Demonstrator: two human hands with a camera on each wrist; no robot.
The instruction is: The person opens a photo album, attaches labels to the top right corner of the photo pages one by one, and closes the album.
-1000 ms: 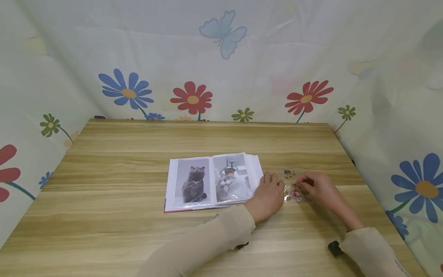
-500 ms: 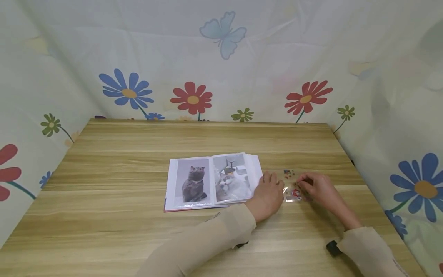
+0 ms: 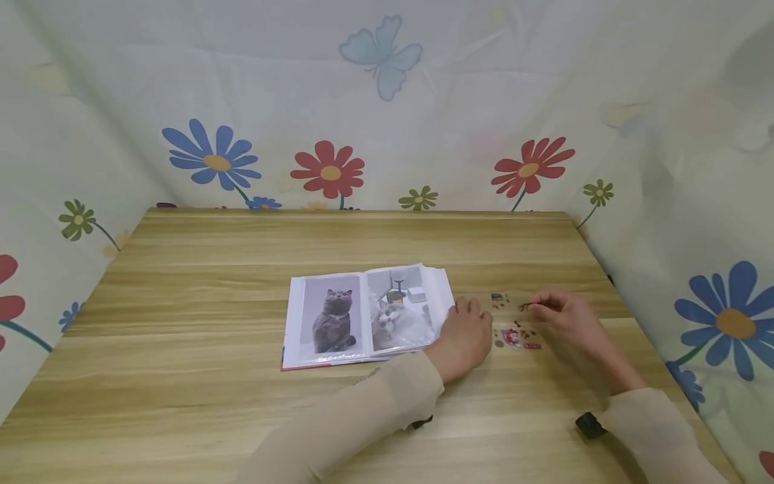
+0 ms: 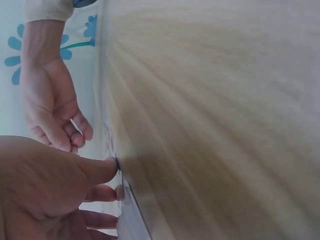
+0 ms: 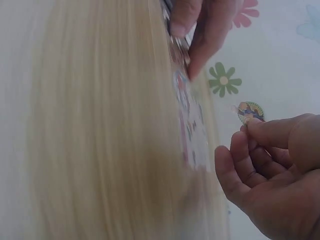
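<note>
Between thumb and forefinger my right hand (image 3: pixel 577 331) pinches a small round sticker (image 5: pixel 253 110) with a colourful figure on it, held a little above the table. Below it lies a clear sticker sheet (image 3: pixel 511 337) with several small printed stickers. My left hand (image 3: pixel 465 338) presses its fingertips on the sheet's left side, right by the album's edge; part of the sheet is hidden under it. To its left a photo album (image 3: pixel 367 319) lies open, with a grey cat photo (image 3: pixel 332 316) on the left page and a white-and-grey cat photo (image 3: pixel 400 310) on the right page.
The wooden table (image 3: pixel 181 302) carries the album and sheet. Flower-printed cloth (image 3: pixel 387 128) hangs behind it and on both sides. A black wrist strap piece (image 3: pixel 589 425) shows at the right sleeve.
My right hand has lifted off the sheet and moved slightly right, with a sticker now in its fingertips. More of the sheet shows. The left hand keeps its place on it.
</note>
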